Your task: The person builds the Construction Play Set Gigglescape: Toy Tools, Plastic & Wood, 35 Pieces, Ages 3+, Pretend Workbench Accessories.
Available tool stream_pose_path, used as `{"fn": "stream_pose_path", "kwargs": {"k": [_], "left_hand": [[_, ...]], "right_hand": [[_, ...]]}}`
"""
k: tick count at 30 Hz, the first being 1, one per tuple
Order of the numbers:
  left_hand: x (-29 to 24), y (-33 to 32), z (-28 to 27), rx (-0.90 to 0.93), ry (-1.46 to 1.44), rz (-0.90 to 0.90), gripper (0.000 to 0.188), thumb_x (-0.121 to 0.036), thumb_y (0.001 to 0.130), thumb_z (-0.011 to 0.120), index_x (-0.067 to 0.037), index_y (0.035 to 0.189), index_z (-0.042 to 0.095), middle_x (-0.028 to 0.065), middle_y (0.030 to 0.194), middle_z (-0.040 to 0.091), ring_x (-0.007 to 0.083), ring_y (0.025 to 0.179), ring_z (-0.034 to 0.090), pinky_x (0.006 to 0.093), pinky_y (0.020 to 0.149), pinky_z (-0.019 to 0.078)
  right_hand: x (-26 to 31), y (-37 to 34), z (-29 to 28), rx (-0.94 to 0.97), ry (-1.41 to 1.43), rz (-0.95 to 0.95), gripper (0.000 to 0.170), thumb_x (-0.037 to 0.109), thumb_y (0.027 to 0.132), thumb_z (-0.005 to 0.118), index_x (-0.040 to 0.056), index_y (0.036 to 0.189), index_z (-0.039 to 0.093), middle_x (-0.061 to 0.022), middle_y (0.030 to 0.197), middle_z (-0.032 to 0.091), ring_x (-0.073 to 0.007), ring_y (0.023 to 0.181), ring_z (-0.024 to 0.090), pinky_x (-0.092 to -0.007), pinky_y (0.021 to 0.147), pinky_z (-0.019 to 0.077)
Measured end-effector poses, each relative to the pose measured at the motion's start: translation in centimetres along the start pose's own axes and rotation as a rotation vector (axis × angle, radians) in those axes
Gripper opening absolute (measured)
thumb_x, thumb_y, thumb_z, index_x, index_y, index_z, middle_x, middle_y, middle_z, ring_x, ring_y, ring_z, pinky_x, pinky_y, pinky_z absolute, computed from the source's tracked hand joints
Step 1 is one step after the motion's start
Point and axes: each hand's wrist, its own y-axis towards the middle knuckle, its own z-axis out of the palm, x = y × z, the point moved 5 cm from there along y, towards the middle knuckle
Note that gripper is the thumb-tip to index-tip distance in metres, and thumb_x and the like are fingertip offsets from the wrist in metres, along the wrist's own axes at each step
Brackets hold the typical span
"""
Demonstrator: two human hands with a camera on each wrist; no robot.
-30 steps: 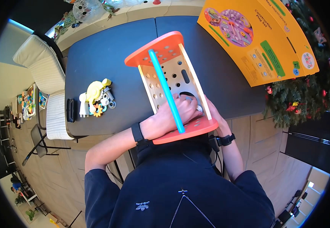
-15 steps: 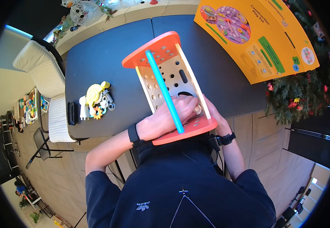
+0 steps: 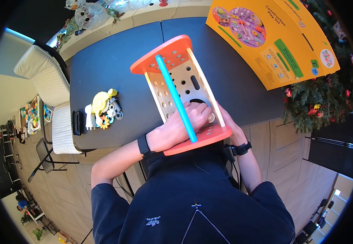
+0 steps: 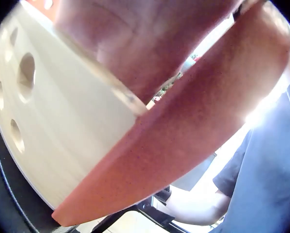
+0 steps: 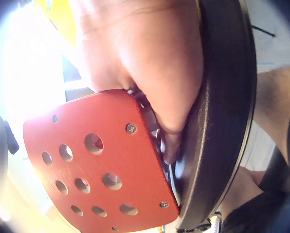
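A wooden toy toolbox [image 3: 195, 70], with red perforated end panels [image 3: 162, 57] and a blue rod handle [image 3: 172, 87], stands at the table's near edge. Reaching under the rod, my left hand [image 3: 180, 124] is inside the box, fingers curled at a small round pale piece [image 3: 211, 117] by the right-hand side panel. The palm hides most of that piece. My right hand [image 3: 230, 124] lies against the outside of the same panel. In the right wrist view one finger [image 5: 171, 145] extends down between the near red panel and the table edge; the other fingertips are hidden.
On the left of the table [image 3: 136, 40] lies a pile of toy parts: a yellow piece [image 3: 101, 101], an orange gear [image 3: 105, 122] and grey screws. A black case [image 3: 77, 122] sits near the left edge. A big yellow box [image 3: 274, 44] stands back right beside a decorated tree [image 3: 314, 101].
The left fingers have shifted slightly at the side panel, and the round pale piece shows more plainly beside them. The toolbox and right hand stay nearly in place; the head view has shifted a little.
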Motion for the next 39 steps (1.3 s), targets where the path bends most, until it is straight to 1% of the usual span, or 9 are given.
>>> {"fn": "stream_pose_path", "kwargs": {"k": [2, 7, 10, 14, 17, 23, 25, 29, 39], "left_hand": [[0.0, -0.2, -0.3, -0.033, -0.011, 0.069, 0.027, -0.019, 0.094, 0.076, 0.0, 0.107, 0.061, 0.0151, 0.103, 0.065, 0.0318, 0.096, 0.071, 0.0444, 0.079, 0.0524], [-0.1, 0.0, -0.7, 0.04, 0.046, -0.022, 0.026, -0.016, 0.092, 0.075, 0.0, 0.108, 0.062, 0.0135, 0.101, 0.063, 0.0305, 0.095, 0.07, 0.0428, 0.08, 0.0526], [-0.3, 0.1, -0.3, 0.022, 0.087, -0.011, 0.023, -0.015, 0.091, 0.074, -0.001, 0.105, 0.063, 0.0122, 0.098, 0.061, 0.0296, 0.093, 0.07, 0.0421, 0.079, 0.0524], [-0.6, 0.1, -0.2, -0.045, 0.159, 0.181, 0.019, -0.018, 0.091, 0.075, -0.003, 0.098, 0.065, 0.0109, 0.095, 0.061, 0.0277, 0.09, 0.07, 0.0414, 0.078, 0.052], [-0.3, 0.0, -0.9, -0.038, 0.082, 0.158, 0.015, -0.016, 0.091, 0.072, -0.003, 0.095, 0.065, 0.0102, 0.093, 0.061, 0.0256, 0.087, 0.07, 0.0401, 0.079, 0.0521], [-0.4, 0.4, 0.2, 0.041, 0.262, 0.089, 0.007, -0.012, 0.089, 0.067, -0.005, 0.091, 0.066, 0.0075, 0.093, 0.061, 0.0214, 0.086, 0.068, 0.037, 0.079, 0.0508], [-0.6, 0.5, 0.6, 0.0, 0.314, 0.166, 0.007, -0.012, 0.088, 0.067, -0.006, 0.091, 0.067, 0.0063, 0.094, 0.061, 0.0199, 0.086, 0.068, 0.0363, 0.078, 0.0506], [-1.4, 0.5, -0.2, -0.106, 0.335, 0.372, 0.007, -0.013, 0.088, 0.067, -0.006, 0.091, 0.067, 0.0049, 0.094, 0.062, 0.0175, 0.085, 0.066, 0.0336, 0.078, 0.0503], [-0.3, 0.3, 0.9, 0.045, 0.352, 0.147, 0.012, -0.016, 0.092, 0.066, -0.005, 0.095, 0.066, 0.006, 0.095, 0.061, 0.0167, 0.087, 0.067, 0.0334, 0.073, 0.0504]], "right_hand": [[0.1, -0.1, 0.1, 0.004, -0.009, -0.001, 0.051, 0.047, 0.12, 0.038, 0.0043, 0.136, 0.061, -0.0064, 0.115, 0.07, -0.0115, 0.102, 0.069, -0.0301, 0.091, 0.0603], [-0.6, 0.7, -0.9, 0.086, 0.003, -0.016, 0.05, 0.047, 0.12, 0.039, 0.0044, 0.136, 0.061, -0.0078, 0.12, 0.071, -0.0127, 0.108, 0.071, -0.0313, 0.095, 0.0607], [-0.2, 0.1, -0.3, 0.006, 0.002, -0.008, 0.05, 0.047, 0.12, 0.039, 0.0043, 0.136, 0.061, -0.0081, 0.12, 0.071, -0.0129, 0.108, 0.07, -0.0318, 0.096, 0.0605], [-0.3, 0.1, -0.7, 0.005, -0.014, -0.007, 0.05, 0.046, 0.12, 0.039, 0.0042, 0.136, 0.061, -0.0084, 0.121, 0.07, -0.0134, 0.109, 0.07, -0.0323, 0.097, 0.0603], [-0.1, 0.0, -0.4, 0.005, 0.001, -0.01, 0.05, 0.046, 0.12, 0.039, 0.0045, 0.136, 0.061, -0.0086, 0.122, 0.07, -0.0137, 0.11, 0.07, -0.0323, 0.097, 0.0604], [-0.4, 0.2, -0.8, 0.034, 0.064, 0.003, 0.05, 0.046, 0.12, 0.039, 0.0044, 0.138, 0.06, -0.0087, 0.123, 0.07, -0.0142, 0.111, 0.071, -0.0319, 0.097, 0.0605], [-0.8, 0.7, -1.6, 0.097, 0.074, -0.008, 0.05, 0.046, 0.12, 0.039, 0.0041, 0.138, 0.06, -0.0086, 0.123, 0.07, -0.0139, 0.11, 0.071, -0.0315, 0.097, 0.0605], [-0.1, -0.2, -0.4, 0.015, 0.003, 0.014, 0.05, 0.047, 0.12, 0.039, 0.0044, 0.138, 0.06, -0.0071, 0.122, 0.07, -0.0125, 0.108, 0.07, -0.0304, 0.096, 0.0603], [-1.1, 0.6, -1.9, 0.045, 0.013, 0.001, 0.049, 0.045, 0.12, 0.038, 0.007, 0.143, 0.058, -0.0061, 0.124, 0.068, -0.0115, 0.113, 0.068, -0.0313, 0.101, 0.0586]]}}
